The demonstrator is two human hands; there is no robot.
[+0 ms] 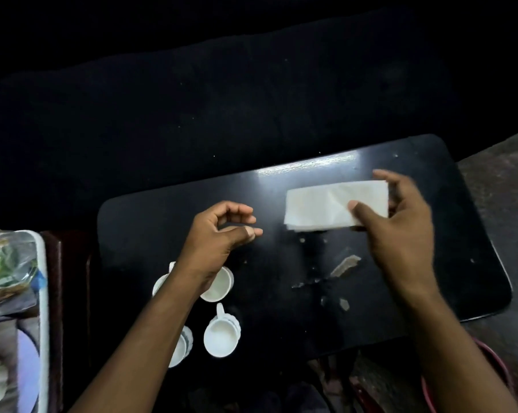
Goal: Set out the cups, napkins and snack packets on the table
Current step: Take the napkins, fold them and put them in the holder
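Where our forearms cross the near edge of the dark surface (150, 231), four white cups (222, 336) stand clustered; farther out, our left hand (219, 234) hovers with a loose, empty grip, while our right hand (400, 231) pinches folded white napkins (320, 208).

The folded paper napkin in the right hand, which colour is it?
White, plain without pattern; the folded paper napkin shows best in the head view.

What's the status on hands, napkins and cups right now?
Right hand holding the napkins above the table. Left hand empty, half-curled. Four cups down near left. Nothing blocking.
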